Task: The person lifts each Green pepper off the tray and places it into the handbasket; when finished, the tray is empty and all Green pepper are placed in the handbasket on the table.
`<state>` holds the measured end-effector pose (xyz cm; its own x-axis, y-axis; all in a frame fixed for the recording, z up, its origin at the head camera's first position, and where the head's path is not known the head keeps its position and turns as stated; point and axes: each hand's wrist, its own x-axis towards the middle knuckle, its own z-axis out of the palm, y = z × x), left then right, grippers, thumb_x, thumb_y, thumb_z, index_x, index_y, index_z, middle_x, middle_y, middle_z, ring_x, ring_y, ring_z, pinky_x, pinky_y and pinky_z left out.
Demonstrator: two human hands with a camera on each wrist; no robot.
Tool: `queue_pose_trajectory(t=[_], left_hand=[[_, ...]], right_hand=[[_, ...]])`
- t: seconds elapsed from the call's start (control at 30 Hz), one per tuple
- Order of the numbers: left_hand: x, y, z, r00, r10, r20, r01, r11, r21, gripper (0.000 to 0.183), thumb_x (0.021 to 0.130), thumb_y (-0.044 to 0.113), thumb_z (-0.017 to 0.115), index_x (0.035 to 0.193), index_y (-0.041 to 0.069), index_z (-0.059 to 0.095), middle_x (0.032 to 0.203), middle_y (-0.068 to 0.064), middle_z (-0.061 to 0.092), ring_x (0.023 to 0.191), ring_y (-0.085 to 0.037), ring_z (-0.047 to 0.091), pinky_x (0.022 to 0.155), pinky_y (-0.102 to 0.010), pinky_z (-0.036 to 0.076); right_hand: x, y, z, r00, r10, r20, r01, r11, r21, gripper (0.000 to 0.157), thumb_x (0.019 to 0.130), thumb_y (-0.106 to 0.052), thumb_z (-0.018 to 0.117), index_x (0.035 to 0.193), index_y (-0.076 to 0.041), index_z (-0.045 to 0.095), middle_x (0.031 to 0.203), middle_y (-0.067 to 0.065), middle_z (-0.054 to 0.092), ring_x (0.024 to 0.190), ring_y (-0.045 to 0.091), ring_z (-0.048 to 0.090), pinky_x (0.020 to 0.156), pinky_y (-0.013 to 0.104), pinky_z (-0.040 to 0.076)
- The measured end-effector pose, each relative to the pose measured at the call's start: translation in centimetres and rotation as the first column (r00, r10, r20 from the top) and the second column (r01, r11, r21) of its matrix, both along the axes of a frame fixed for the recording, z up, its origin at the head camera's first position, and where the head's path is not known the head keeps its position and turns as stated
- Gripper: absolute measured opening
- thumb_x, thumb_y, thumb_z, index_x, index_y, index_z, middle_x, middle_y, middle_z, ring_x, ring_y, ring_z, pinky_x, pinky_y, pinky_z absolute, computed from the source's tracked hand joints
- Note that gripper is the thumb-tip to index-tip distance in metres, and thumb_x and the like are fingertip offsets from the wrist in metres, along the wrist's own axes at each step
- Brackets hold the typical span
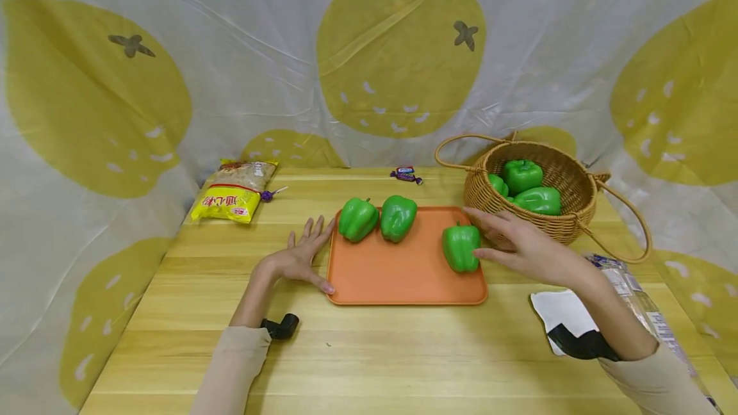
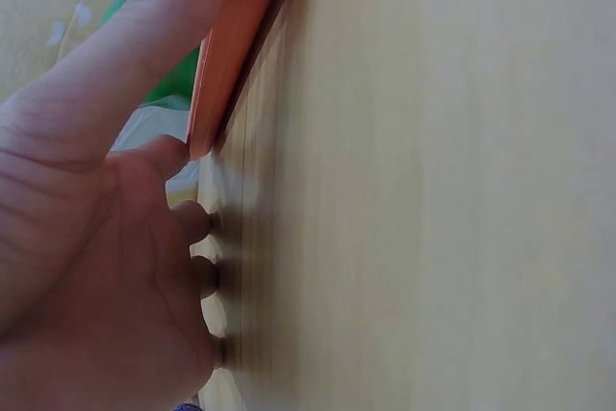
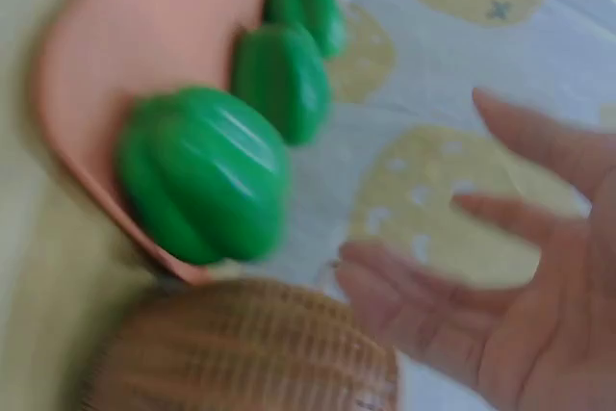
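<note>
An orange tray (image 1: pixel 398 277) lies on the wooden table with three green bell peppers on it. Two of them, one bell pepper (image 1: pixel 359 219) and another bell pepper (image 1: pixel 398 218), sit side by side at its back left. The third bell pepper (image 1: pixel 461 248) stands near the right edge. My left hand (image 1: pixel 296 261) is spread at the tray's left edge, thumb and index finger against the rim. Beside the third pepper, my right hand (image 1: pixel 524 245) hovers with fingers extended, holding nothing; the right wrist view shows a gap between them. A wicker basket (image 1: pixel 480 196) behind it contains several more green peppers (image 1: pixel 521 176).
At the back left lie a yellow food packet (image 1: pixel 227 200) and a purple lollipop (image 1: pixel 267 196). Wrapped candies (image 1: pixel 406 175) rest behind the tray. Under my right forearm are a white flat item (image 1: pixel 562 312) and clear plastic packaging (image 1: pixel 640 300). A lemon-print cloth (image 1: pixel 259 50) hangs behind the table.
</note>
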<state>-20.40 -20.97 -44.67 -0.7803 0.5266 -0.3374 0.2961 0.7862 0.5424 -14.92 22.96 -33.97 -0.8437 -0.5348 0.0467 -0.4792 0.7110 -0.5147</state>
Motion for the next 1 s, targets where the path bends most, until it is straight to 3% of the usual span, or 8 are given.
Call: queue_pose_trajectory(t=[0.07,0.3,0.57,1.0], left_hand=[[0.0,0.0,0.0,1.0,-0.002,-0.001,0.002,1.0,0.001,0.138,0.062,0.055,0.085,0.155,0.022,-0.013,0.16,-0.019,-0.021,0.145,-0.041,-0.025,0.108,-0.073,-0.013],[0.1,0.0,0.2,1.0,0.002,-0.004,-0.002,1.0,-0.002,0.138,0.062,0.054,0.085,0.155,0.022,-0.012,0.16,-0.02,-0.021,0.146,-0.042,-0.025,0.109,-0.073,-0.013],[0.1,-0.1,0.0,1.0,0.0,-0.004,0.0,1.0,0.012,0.137,0.063,0.054,0.085,0.155,0.022,-0.011,0.16,-0.02,-0.021,0.146,-0.041,-0.025,0.109,-0.072,-0.014],[0.0,-0.1,0.0,1.0,-0.001,-0.002,0.001,1.0,0.007,0.138,0.062,0.056,0.084,0.155,0.023,-0.012,0.16,-0.018,-0.022,0.146,-0.04,-0.025,0.109,-0.072,-0.014]], right_hand=[[0.6,-0.3,-1.3,0.999,-0.044,0.021,0.044,0.999,0.021,0.071,0.091,-0.04,0.065,0.151,-0.024,0.033,0.122,0.015,0.057,0.107,0.027,0.058,0.084,0.044,0.051],[1.3,-1.7,-4.7,0.978,-0.194,0.077,0.19,0.98,0.061,0.081,0.091,-0.043,0.064,0.155,-0.024,0.02,0.134,0.031,0.042,0.12,0.045,0.05,0.089,0.059,0.048],[1.0,-3.3,-6.1,0.962,-0.27,0.045,0.267,0.961,0.066,0.076,0.089,-0.034,0.068,0.152,-0.019,0.028,0.128,0.038,0.041,0.103,0.044,0.058,0.078,0.055,0.052],[-0.3,-4.9,-8.1,0.941,-0.329,-0.074,0.332,0.943,0.031,0.068,0.085,-0.02,0.074,0.144,-0.022,0.041,0.123,0.037,0.045,0.102,0.047,0.058,0.075,0.058,0.053]])
